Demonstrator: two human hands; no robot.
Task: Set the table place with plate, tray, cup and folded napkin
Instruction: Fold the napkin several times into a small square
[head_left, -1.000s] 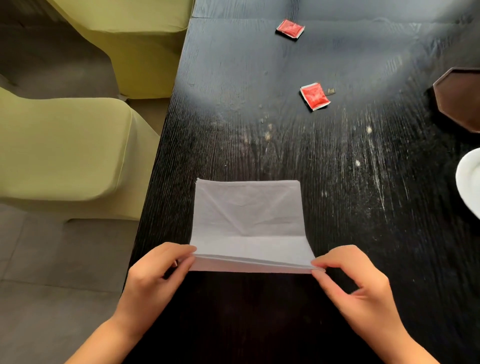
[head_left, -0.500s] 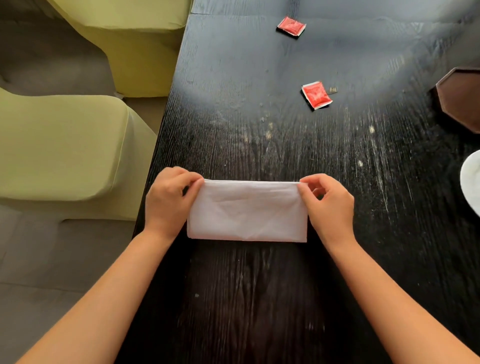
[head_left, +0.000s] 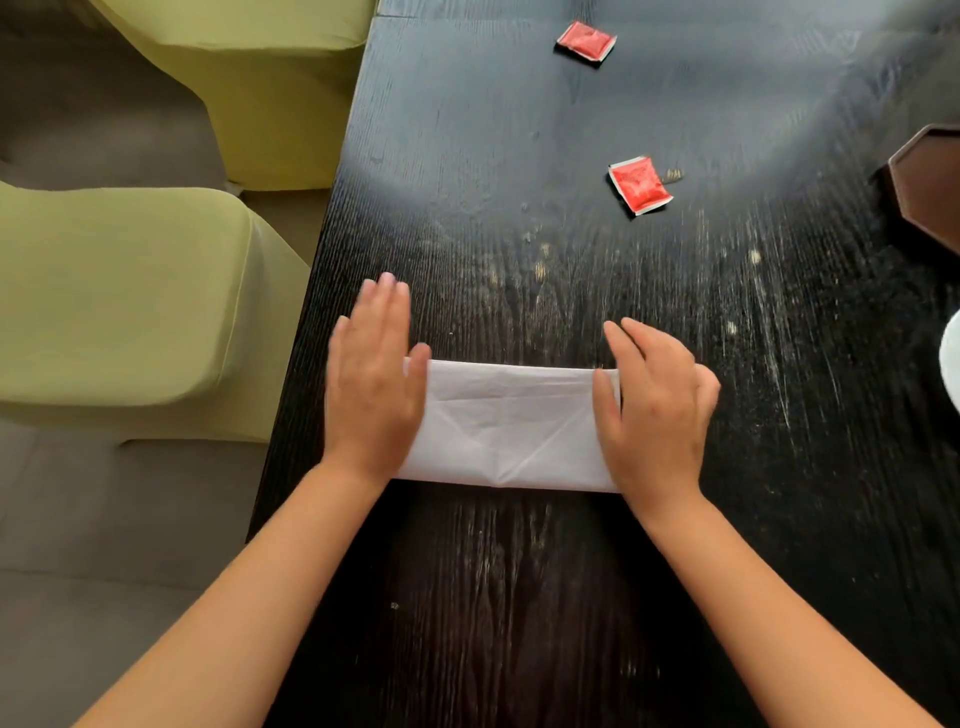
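I judge the job to be early: only the napkin is under way, and the rest of the place has yet to be laid.

The dark counter (head_left: 519, 597) carries everything, and the stretch in front of my fingers is bare of any set place. Two green chairs (head_left: 130, 312) stand off beyond my left fingers, clear of the work.

The brown tray (head_left: 930, 182) sits well out past my right fingers at the frame's edge, only partly in view. Below it a sliver of white rim, probably the plate (head_left: 951, 358), also lies well to the right. I see no cup anywhere.

The napkin (head_left: 509, 426) lies flat between my hands, folded into a long band, creases showing. My left hand (head_left: 371, 384) rests on its left end, fingers flat and held together, pointing away from me. My right hand (head_left: 654, 410) covers its right end, fingers loosely curled, pressing down and not pinching.

Two red sachets (head_left: 641, 184) lie well beyond my fingertips, one farther off; they are no part of the setting.
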